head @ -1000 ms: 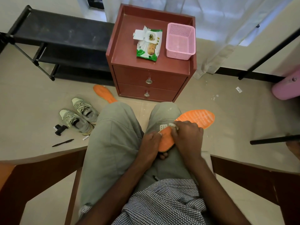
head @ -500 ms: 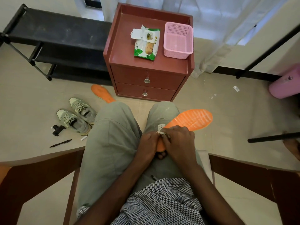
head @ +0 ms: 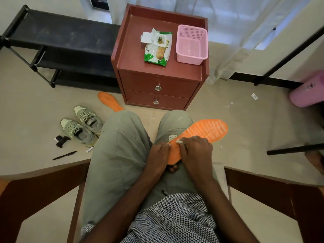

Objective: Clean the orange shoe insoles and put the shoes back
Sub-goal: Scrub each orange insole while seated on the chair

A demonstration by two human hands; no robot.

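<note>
Currently left hand (head: 158, 157) grips the insole (head: 201, 135) heel; right hand (head: 196, 151) pinches a wipe (head: 179, 141). Best: brace the heel firmly, stroke toward the toe.

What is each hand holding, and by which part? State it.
The left hand grips the orange insole at its heel end, on the lap. The right hand pinches a small white wipe in its fingers, pressed on the insole's mid-section.
</note>
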